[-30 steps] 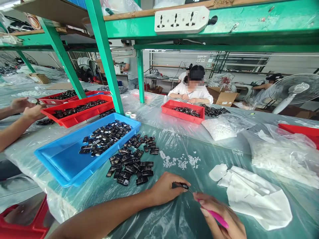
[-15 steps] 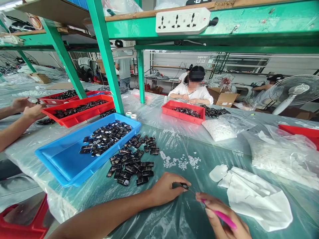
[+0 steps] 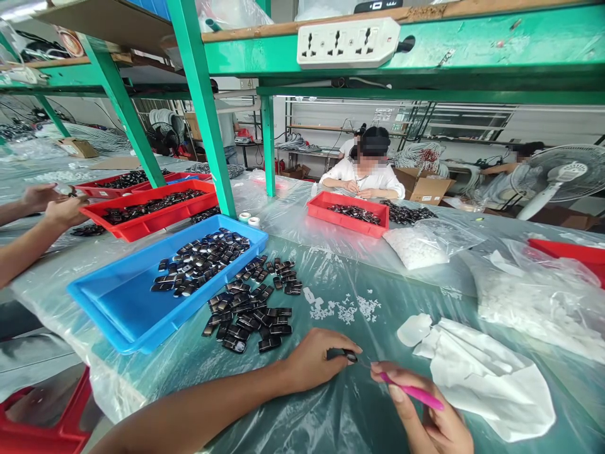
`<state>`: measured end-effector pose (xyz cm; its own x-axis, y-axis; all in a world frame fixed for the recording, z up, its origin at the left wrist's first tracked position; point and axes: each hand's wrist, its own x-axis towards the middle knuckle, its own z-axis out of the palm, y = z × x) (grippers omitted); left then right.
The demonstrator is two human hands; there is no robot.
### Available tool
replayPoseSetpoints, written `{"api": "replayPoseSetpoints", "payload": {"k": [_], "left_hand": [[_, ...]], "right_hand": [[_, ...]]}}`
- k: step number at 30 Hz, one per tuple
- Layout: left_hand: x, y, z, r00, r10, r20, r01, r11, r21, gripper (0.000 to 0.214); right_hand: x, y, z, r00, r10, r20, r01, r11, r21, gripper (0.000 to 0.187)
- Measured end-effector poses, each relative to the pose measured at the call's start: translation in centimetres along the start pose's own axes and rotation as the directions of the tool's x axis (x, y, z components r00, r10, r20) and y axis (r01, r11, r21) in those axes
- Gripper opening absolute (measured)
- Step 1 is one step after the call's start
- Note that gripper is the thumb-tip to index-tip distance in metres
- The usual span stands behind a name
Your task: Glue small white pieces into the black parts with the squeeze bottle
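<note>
My left hand (image 3: 314,359) rests low over the plastic-covered table, with a small black plastic part (image 3: 350,356) pinched between thumb and fingers. To its right, my right hand (image 3: 430,410) grips a pink-handled tool (image 3: 420,395) whose thin tip points toward that part. Whether the tip touches the part is hard to make out. Behind my left forearm lies a loose pile of similar black parts (image 3: 243,321). Small white scraps (image 3: 347,310) are scattered beyond my hands. A crumpled white cloth (image 3: 491,378) lies beside my right hand.
A blue tray (image 3: 113,309) partly filled with black parts stands at left. Red trays (image 3: 170,217) sit behind it, near another person's hands (image 3: 61,208). A person in white (image 3: 363,173) works opposite. Bags of white pieces (image 3: 534,302) lie at right. A green shelf frame (image 3: 198,107) stands ahead.
My right hand has drawn the pink tool's tip slightly back from the black part and tilted its handle a little. My left hand has barely moved.
</note>
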<state>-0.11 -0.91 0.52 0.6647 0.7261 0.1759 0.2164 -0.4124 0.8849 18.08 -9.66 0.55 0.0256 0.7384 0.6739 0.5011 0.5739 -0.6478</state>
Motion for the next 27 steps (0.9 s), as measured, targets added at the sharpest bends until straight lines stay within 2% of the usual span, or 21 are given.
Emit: {"api": "replayPoseSetpoints", "payload": {"k": [4, 7, 13, 17, 20, 23, 25, 27], "left_hand": [[0.0, -0.2, 0.2, 0.999, -0.013, -0.038, 0.011, 0.999, -0.034, 0.030], [0.1, -0.3, 0.3, 0.998, -0.030, -0.056, 0.026, 0.998, -0.065, 0.030], [0.1, -0.4, 0.3, 0.997, -0.015, -0.079, 0.006, 0.994, -0.107, 0.032], [0.0, -0.4, 0.4, 0.997, -0.011, -0.076, 0.004, 0.996, -0.092, 0.035], [0.0, -0.3, 0.3, 0.999, -0.014, -0.051, 0.010, 0.998, -0.069, 0.033], [0.1, -0.2, 0.2, 0.999, -0.024, -0.032, 0.022, 0.998, -0.065, 0.028], [0.1, -0.2, 0.1, 0.999, -0.040, -0.031, 0.038, 0.997, -0.063, 0.026], [0.1, -0.1, 0.0, 0.998, -0.064, -0.025, 0.063, 0.996, -0.056, 0.025]], "right_hand": [[0.3, -0.2, -0.2, 0.972, -0.214, 0.099, 0.219, 0.974, -0.047, 0.034], [0.7, -0.4, -0.4, 0.938, -0.305, 0.166, 0.320, 0.945, -0.070, 0.041], [1.1, -1.0, -0.7, 0.911, -0.359, 0.202, 0.384, 0.917, -0.103, 0.045], [1.0, -0.9, -0.6, 0.919, -0.347, 0.189, 0.368, 0.926, -0.089, 0.044], [0.6, -0.7, -0.4, 0.950, -0.292, 0.112, 0.300, 0.952, -0.058, 0.037], [0.3, -0.7, -0.2, 0.979, -0.197, -0.050, 0.197, 0.980, -0.013, 0.030], [0.5, -0.7, -0.6, 0.972, -0.139, -0.192, 0.134, 0.990, -0.036, 0.026], [1.1, -0.4, -1.6, 0.951, -0.085, -0.298, 0.034, 0.985, -0.171, 0.020]]}}
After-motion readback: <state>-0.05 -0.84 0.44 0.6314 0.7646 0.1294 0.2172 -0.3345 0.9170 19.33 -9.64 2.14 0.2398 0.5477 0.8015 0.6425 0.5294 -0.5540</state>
